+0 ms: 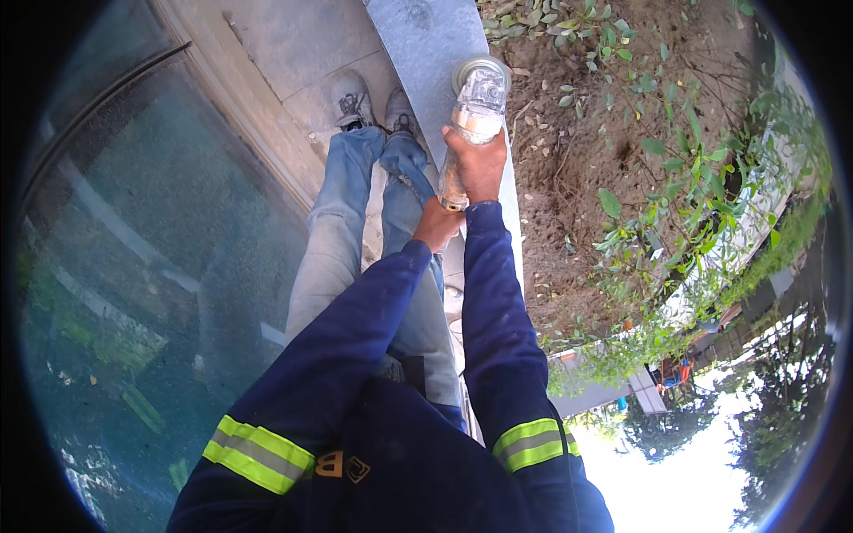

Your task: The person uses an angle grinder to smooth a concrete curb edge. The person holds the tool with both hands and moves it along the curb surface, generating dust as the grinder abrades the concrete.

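An angle grinder [481,107], pale and coated with dust, is held over a long grey stone slab [422,40]. Its round disc [468,66] is at the far end, at or just above the slab's surface; contact cannot be made out. My right hand [481,166] wraps round the grinder's body just behind the metal head. Lower down, my left hand [437,225] is closed on the rear end of the handle. Much of the grip is hidden under my fingers.
Bare soil with leafy shrubs [702,178] borders the slab on the right. To the left are a paved walkway [293,44] and a large glass pane [151,231] with reflections. My shoes [353,98] stand on the paving beside the slab.
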Action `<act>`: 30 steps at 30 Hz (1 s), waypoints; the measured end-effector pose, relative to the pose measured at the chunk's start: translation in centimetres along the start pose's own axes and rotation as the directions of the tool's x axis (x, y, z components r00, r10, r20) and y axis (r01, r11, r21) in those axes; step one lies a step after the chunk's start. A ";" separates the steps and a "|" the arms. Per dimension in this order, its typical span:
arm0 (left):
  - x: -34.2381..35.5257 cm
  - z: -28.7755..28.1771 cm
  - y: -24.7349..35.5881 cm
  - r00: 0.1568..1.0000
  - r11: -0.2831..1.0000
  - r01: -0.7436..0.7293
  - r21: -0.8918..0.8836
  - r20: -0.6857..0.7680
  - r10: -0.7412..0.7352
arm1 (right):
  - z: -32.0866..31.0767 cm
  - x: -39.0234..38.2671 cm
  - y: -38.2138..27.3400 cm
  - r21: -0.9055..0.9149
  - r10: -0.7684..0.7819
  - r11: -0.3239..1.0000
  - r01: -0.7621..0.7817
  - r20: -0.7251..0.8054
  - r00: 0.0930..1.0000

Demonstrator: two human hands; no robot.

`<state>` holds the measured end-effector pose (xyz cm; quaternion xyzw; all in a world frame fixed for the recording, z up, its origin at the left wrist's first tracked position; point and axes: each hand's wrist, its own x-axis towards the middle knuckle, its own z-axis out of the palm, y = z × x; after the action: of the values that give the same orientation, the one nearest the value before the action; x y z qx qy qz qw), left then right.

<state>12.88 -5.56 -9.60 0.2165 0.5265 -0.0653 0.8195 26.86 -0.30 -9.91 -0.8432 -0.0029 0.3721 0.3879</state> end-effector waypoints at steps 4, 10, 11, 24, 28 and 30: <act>1.3 0.2 0.9 0.993 0.995 -0.095 -0.018 -0.065 0.094 | 1.1 1.2 -1.7 -0.046 -0.015 0.999 0.017 0.028 1.000; -0.4 -0.2 1.6 0.986 0.975 -0.128 -0.180 -0.133 0.105 | 3.0 -0.2 -1.5 -0.187 -0.005 0.982 0.020 0.079 0.997; -0.8 -0.5 1.4 0.987 0.978 -0.107 -0.177 -0.138 0.083 | 3.0 -0.7 -1.3 -0.183 -0.005 0.983 0.019 0.078 0.997; 0.2 -0.5 1.8 0.989 0.983 -0.107 -0.150 -0.114 0.091 | 2.8 0.0 -2.4 -0.184 0.023 0.983 -0.008 0.077 0.997; -0.5 -1.0 1.2 0.997 0.998 -0.009 -0.065 -0.083 0.003 | 2.4 -0.7 -1.3 -0.092 0.035 0.995 -0.031 0.044 0.998; -0.1 -0.6 1.2 0.995 0.999 -0.005 -0.037 -0.105 0.001 | 2.1 -0.2 -1.2 -0.122 0.023 0.992 -0.017 0.043 0.999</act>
<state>12.73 -4.23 -9.38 0.2049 0.5696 -0.0429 0.7948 25.68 1.83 -9.88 -0.8568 -0.0258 0.3938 0.3319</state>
